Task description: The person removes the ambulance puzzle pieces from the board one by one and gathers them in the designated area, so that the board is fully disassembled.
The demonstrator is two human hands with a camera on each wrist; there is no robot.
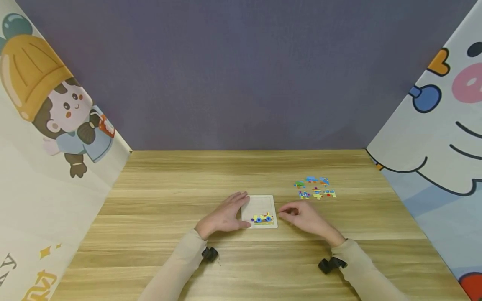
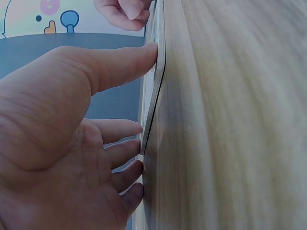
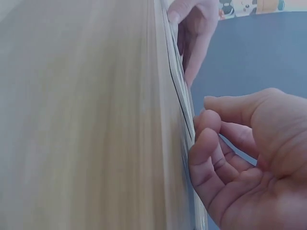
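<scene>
In the head view a square white puzzle board (image 1: 260, 205) lies on the table. Assembled pieces along its near side show a yellow vehicle (image 1: 262, 218) with blue wheels. My left hand (image 1: 227, 214) spans the board's left side, thumb at the near corner and fingers at the far one. The left wrist view shows its thumb (image 2: 120, 62) fairly straight, its tip at the board's edge (image 2: 154, 96). Just right of the board is my right hand (image 1: 301, 215), fingers loosely curled and thumb near the index finger. No piece shows between these fingertips (image 3: 204, 143).
Several loose jigsaw pieces (image 1: 317, 193), brightly coloured, lie in two rough rows beyond my right hand. A grey-blue panel (image 1: 241, 75) rises at the back of the wooden table (image 1: 169, 179). Walls with cartoon prints stand on both sides. Dark wrist cameras (image 1: 210, 253) sit at my sleeves.
</scene>
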